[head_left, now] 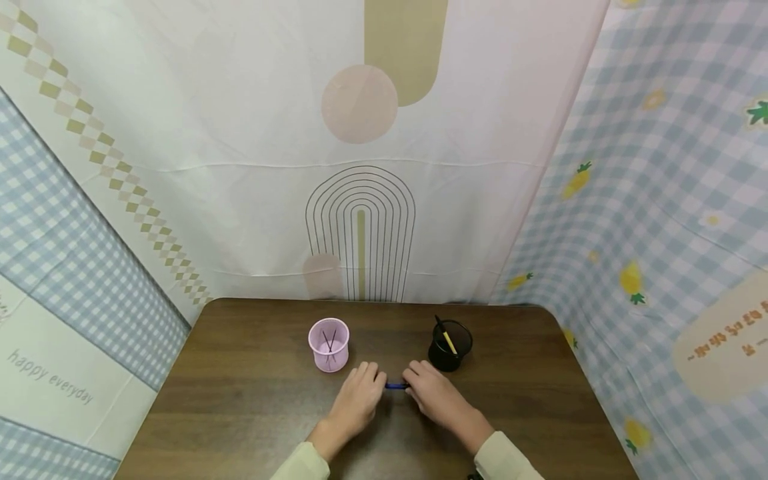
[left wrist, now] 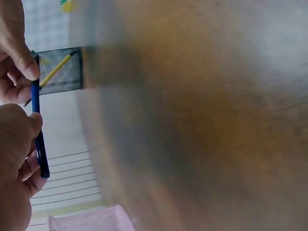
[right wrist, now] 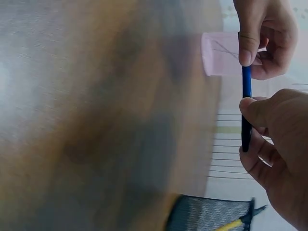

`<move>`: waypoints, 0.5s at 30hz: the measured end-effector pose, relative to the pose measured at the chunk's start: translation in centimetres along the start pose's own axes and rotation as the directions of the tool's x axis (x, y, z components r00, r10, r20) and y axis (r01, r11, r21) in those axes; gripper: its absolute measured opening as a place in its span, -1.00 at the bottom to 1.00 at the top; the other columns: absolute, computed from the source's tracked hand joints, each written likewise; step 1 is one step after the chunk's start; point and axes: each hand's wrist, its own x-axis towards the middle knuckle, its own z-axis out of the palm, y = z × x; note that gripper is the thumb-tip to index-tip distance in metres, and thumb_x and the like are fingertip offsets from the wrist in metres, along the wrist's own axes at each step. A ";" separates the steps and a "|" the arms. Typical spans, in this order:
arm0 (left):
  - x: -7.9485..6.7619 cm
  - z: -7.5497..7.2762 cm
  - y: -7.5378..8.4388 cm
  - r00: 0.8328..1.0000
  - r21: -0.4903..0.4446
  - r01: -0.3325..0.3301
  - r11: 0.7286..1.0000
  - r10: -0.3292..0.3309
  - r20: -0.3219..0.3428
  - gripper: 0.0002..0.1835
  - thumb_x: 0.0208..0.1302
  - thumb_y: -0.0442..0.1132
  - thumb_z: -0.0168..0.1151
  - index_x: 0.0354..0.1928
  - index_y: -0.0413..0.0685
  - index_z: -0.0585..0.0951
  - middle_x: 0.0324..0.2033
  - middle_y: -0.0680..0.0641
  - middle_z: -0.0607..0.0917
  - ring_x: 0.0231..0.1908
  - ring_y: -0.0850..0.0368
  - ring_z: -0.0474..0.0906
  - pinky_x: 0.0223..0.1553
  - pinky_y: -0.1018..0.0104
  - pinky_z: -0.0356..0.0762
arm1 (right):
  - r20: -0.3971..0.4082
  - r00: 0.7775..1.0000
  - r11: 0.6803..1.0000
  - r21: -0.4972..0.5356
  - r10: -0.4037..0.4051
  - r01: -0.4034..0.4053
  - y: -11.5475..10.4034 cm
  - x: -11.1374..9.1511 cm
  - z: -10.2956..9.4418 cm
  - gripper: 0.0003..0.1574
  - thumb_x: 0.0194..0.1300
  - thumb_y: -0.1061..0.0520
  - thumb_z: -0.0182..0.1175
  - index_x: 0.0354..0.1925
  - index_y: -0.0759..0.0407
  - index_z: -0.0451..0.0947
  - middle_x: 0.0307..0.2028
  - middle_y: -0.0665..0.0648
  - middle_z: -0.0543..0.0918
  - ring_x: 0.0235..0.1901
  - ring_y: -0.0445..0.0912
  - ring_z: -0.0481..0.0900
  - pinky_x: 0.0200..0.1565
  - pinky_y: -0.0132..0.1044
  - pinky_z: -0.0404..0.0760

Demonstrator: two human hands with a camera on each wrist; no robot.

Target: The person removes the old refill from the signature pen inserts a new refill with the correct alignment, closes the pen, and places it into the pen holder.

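Blue pen [head_left: 396,386] is over table [head_left: 252,393], nr black cup [head_left: 442,362]. L hand [head_left: 359,395] & R hand [head_left: 437,395] each pinch 1 half, thumbs vs. fingers. Prob. v. light, stiff, a bit slick, not fragile; best hold = both halves, middle bare.

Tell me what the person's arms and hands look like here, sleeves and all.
The left sleeve and right sleeve are plain pale cream with a faint yellow-green tint, and each ends short of the hand. The left hand and right hand are bare, with no gloves or rings showing.
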 end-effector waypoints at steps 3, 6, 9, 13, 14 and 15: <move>0.8 -0.6 -0.3 1.000 0.004 -0.008 1.000 0.008 -0.005 -0.73 -0.18 -0.40 0.32 -0.35 -0.04 0.53 -0.36 -0.01 0.47 -0.33 0.04 0.41 -0.38 0.29 0.32 | -0.045 0.999 1.000 -0.021 -0.014 0.013 0.1 0.3 -0.9 -0.73 0.21 0.15 0.49 -0.18 0.07 0.59 -0.24 -0.05 0.55 -0.26 -0.17 0.45 -0.20 -0.33 0.58; 1.5 -1.3 -0.5 1.000 -0.004 -0.012 1.000 0.012 -0.018 -0.73 -0.17 -0.41 0.30 -0.34 -0.04 0.54 -0.35 -0.02 0.48 -0.32 0.03 0.42 -0.37 0.29 0.32 | -0.090 0.996 0.999 -0.041 -0.028 0.024 0.2 0.6 -1.8 -0.70 0.17 0.17 0.51 -0.19 0.07 0.58 -0.24 -0.04 0.56 -0.28 -0.16 0.46 -0.20 -0.32 0.58; 2.1 -1.9 -0.7 0.999 -0.012 -0.014 1.000 0.013 -0.044 -0.73 -0.18 -0.43 0.31 -0.35 -0.05 0.54 -0.35 -0.02 0.49 -0.33 0.03 0.42 -0.37 0.28 0.33 | -0.124 0.992 0.998 -0.061 -0.038 0.030 0.3 0.9 -2.6 -0.68 0.15 0.17 0.53 -0.20 0.08 0.57 -0.25 -0.03 0.55 -0.29 -0.14 0.46 -0.20 -0.30 0.58; 2.7 -2.7 -0.9 0.997 -0.017 -0.025 1.000 0.024 -0.079 -0.74 -0.16 -0.45 0.28 -0.35 -0.07 0.53 -0.35 -0.04 0.49 -0.34 0.01 0.40 -0.39 0.27 0.30 | -0.146 0.988 0.996 -0.077 -0.045 0.034 0.2 1.1 -3.4 -0.67 0.14 0.16 0.54 -0.20 0.09 0.57 -0.25 -0.01 0.55 -0.30 -0.12 0.48 -0.22 -0.29 0.58; 2.9 -2.9 -0.9 0.996 -0.017 -0.029 0.999 0.028 -0.087 -0.75 -0.15 -0.45 0.27 -0.36 -0.08 0.53 -0.36 -0.04 0.49 -0.35 0.01 0.40 -0.39 0.27 0.29 | -0.148 0.988 0.996 -0.077 -0.046 0.034 0.2 1.2 -3.6 -0.67 0.14 0.16 0.54 -0.20 0.08 0.58 -0.25 -0.02 0.55 -0.30 -0.12 0.48 -0.22 -0.29 0.58; 3.0 -3.1 -1.0 0.995 -0.017 -0.033 0.999 0.031 -0.091 -0.77 -0.13 -0.45 0.24 -0.35 -0.08 0.53 -0.36 -0.04 0.48 -0.35 0.01 0.40 -0.39 0.27 0.28 | -0.151 0.988 0.997 -0.075 -0.045 0.034 0.2 1.2 -3.9 -0.67 0.15 0.16 0.54 -0.19 0.07 0.58 -0.25 -0.02 0.56 -0.30 -0.13 0.48 -0.22 -0.29 0.58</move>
